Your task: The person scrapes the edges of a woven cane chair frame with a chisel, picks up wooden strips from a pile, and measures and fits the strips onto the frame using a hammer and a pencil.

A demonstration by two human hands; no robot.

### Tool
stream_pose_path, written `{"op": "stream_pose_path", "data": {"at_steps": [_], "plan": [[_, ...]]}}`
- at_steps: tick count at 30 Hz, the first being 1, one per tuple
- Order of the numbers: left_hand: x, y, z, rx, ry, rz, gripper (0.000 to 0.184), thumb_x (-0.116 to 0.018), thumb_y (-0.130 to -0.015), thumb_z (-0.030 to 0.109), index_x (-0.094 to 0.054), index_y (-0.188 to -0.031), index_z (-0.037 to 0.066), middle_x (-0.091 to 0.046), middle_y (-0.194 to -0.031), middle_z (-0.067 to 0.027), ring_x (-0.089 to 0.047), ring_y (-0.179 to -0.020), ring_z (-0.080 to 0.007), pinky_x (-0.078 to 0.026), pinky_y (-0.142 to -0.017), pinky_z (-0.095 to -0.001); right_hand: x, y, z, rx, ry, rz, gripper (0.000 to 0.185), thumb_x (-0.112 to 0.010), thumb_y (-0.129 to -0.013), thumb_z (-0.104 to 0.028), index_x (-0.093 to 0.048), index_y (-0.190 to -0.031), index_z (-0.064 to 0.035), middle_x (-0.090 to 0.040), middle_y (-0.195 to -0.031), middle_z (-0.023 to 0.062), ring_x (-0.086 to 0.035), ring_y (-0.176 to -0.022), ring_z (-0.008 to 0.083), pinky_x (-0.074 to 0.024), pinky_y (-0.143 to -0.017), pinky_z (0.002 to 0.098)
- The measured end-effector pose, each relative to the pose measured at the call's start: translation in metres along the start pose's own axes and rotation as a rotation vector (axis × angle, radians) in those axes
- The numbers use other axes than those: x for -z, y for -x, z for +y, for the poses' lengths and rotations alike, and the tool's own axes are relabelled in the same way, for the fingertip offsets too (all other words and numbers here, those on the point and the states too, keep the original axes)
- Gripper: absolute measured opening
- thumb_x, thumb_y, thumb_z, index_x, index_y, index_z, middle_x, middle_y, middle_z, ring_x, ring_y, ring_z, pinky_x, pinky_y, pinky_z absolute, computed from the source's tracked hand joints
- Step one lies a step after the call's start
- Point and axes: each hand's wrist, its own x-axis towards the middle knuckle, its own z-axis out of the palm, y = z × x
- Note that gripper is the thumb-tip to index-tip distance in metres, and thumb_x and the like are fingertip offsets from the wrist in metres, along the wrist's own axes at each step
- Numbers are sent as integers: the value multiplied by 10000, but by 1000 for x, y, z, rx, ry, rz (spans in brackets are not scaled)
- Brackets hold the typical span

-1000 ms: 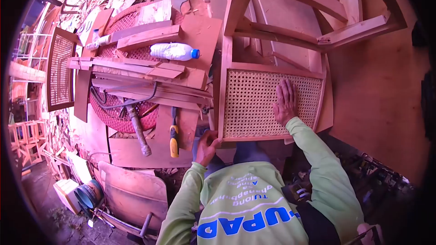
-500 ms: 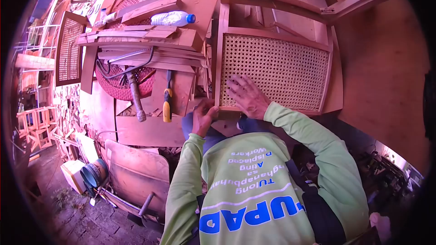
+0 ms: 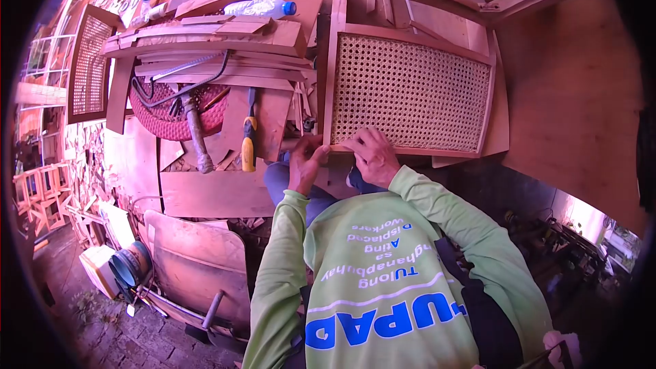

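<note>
A wooden chair frame (image 3: 331, 89) holds a panel of woven cane (image 3: 410, 92) in front of me. My left hand (image 3: 305, 162) is closed on the frame's near left corner, thumb against the wood. Close beside it, my right hand (image 3: 373, 154) rests on the near rail with its fingers bent together at the cane's lower left edge. Whether the right fingers pinch anything small there is hidden. A chisel with a yellow and black handle (image 3: 249, 143) lies left of my hands, and a hammer (image 3: 196, 133) lies farther left.
Wood strips (image 3: 205, 37) and a plastic bottle (image 3: 258, 7) lie on a red woven round top (image 3: 179, 116). Another cane panel (image 3: 89, 65) stands at the far left. A brown board (image 3: 574, 96) is at the right; a blue bucket (image 3: 130, 264) sits lower left.
My right hand has moved from the middle of the cane to the near left corner, and its fingers have bent. My left hand stays at the corner. The view has shifted.
</note>
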Motion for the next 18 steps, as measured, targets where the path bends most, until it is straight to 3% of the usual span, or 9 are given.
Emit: {"op": "stream_pose_path", "data": {"at_steps": [3,4,5,6,7,10,12,14,18], "plan": [[-11,5,4,-29,121,40,277,-790,-1026,124,-736,-1263,-10,-738,-962,-30,-646,-808,-99,-548,-748,-280,5,-2,-8,51,74,27,484,-715,-812,-49,-700,-1294,-80,-614,-1178,128,-596,-1188,366,-501,-1010,504],[-11,9,7,-63,3,62,286,-770,-1049,134,-736,-1277,-34,-737,-979,-29,-645,-822,-103,-556,-755,-288,4,-3,-5,60,62,55,476,-714,-814,-51,-702,-1289,-77,-619,-1182,135,-604,-1195,374,-511,-999,511],[-13,17,-1,-87,-63,120,301,-753,-1046,113,-731,-1301,-45,-751,-957,-78,-688,-809,-192,-580,-772,-349,8,-4,-4,54,50,35,435,-710,-819,-46,-706,-1253,-63,-622,-1194,147,-614,-1192,382,-519,-989,515],[-10,30,9,-385,-395,193,296,-733,-1038,90,-723,-1310,-27,-746,-968,-146,-723,-848,-332,-593,-829,-427,17,-6,-5,60,52,-2,376,-704,-853,-50,-712,-1229,-53,-628,-1189,154,-629,-1163,387,-531,-968,512],[-4,48,32,-360,-492,166,263,-737,-1045,81,-726,-1300,17,-758,-1096,-180,-749,-1007,-358,-587,-905,-429,20,-5,-1,37,11,37,344,-699,-886,-43,-700,-1229,-24,-625,-1164,161,-636,-1142,392,-537,-973,521],[16,81,122,-613,-753,380,297,-735,-1037,69,-699,-1327,13,-724,-1163,-196,-713,-1056,-418,-578,-928,-462,28,-1,15,-60,34,246,399,-718,-920,-47,-651,-1308,21,-607,-1273,207,-605,-1230,428,-496,-1087,553],[47,68,148,-651,-887,554,316,-744,-1031,87,-685,-1329,-1,-698,-1205,-217,-693,-1095,-429,-560,-957,-499,38,8,31,-169,205,405,477,-732,-921,-59,-627,-1380,19,-591,-1377,234,-575,-1297,452,-460,-1142,567],[80,42,148,-578,-1158,605,407,-770,-1021,130,-651,-1384,-7,-691,-1189,-234,-692,-1089,-436,-546,-963,-530,43,20,66,-260,114,425,643,-779,-921,-119,-553,-1508,17,-490,-1571,279,-473,-1450,503,-376,-1235,607],[115,9,119,-430,-1155,332,393,-780,-1015,172,-606,-1320,-5,-683,-1100,-222,-691,-1010,-416,-545,-886,-527,76,34,71,-261,317,443,800,-840,-907,-215,-490,-1589,12,-363,-1702,306,-337,-1572,540,-270,-1313,648]]}}
